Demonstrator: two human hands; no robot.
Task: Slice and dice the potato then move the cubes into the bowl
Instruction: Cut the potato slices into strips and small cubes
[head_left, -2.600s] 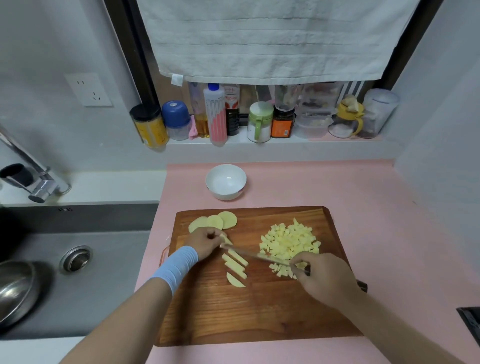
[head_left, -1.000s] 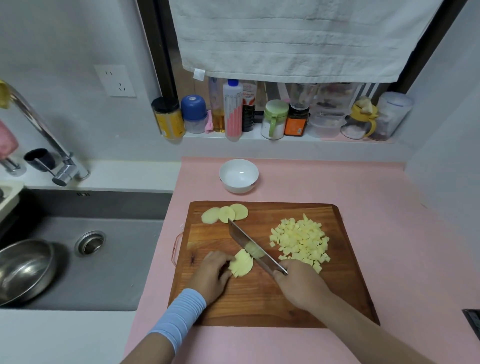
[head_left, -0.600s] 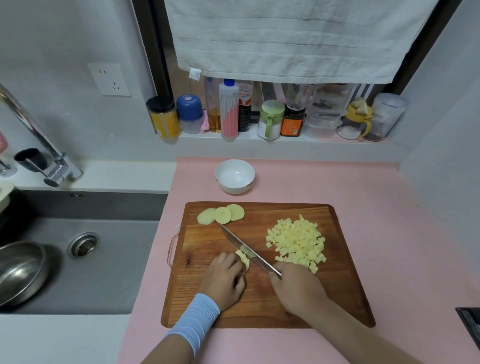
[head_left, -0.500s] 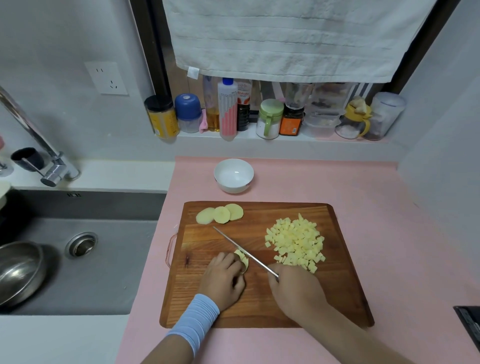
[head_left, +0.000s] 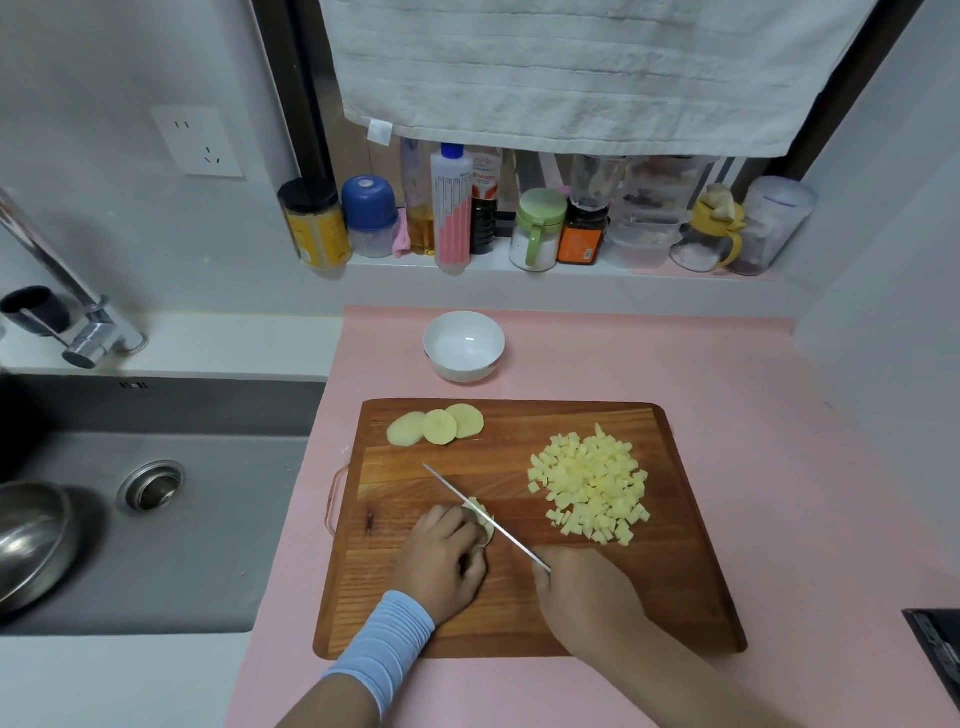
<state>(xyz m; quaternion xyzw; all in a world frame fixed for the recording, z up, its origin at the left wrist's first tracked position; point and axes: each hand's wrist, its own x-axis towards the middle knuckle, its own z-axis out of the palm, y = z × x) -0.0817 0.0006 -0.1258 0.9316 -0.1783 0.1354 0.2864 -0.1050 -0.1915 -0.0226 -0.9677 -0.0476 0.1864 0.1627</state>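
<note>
On the wooden cutting board (head_left: 675, 587) my left hand (head_left: 444, 558) holds down a small stack of potato slices (head_left: 482, 517) with curled fingers. My right hand (head_left: 582, 592) grips the handle of a knife (head_left: 483, 519), whose thin blade stands edge-down against the right side of the stack and points to the upper left. A heap of potato cubes (head_left: 589, 488) lies on the right half of the board. Three round potato slices (head_left: 436, 427) overlap at the board's far left corner. The white bowl (head_left: 464, 345) stands behind the board with nothing visible in it.
The board lies on a pink counter (head_left: 779, 415). A sink (head_left: 171, 519) with a steel bowl (head_left: 26, 540) lies to the left, with a tap (head_left: 67, 306) behind it. Several jars and bottles (head_left: 519, 223) line the window ledge under a hanging towel (head_left: 587, 67). A dark object (head_left: 937, 654) sits at the right edge.
The cut strips from earlier are gone from the board's middle. My left hand gathered slices into a stack near the front; the knife turned from flat to edge-down beside the stack.
</note>
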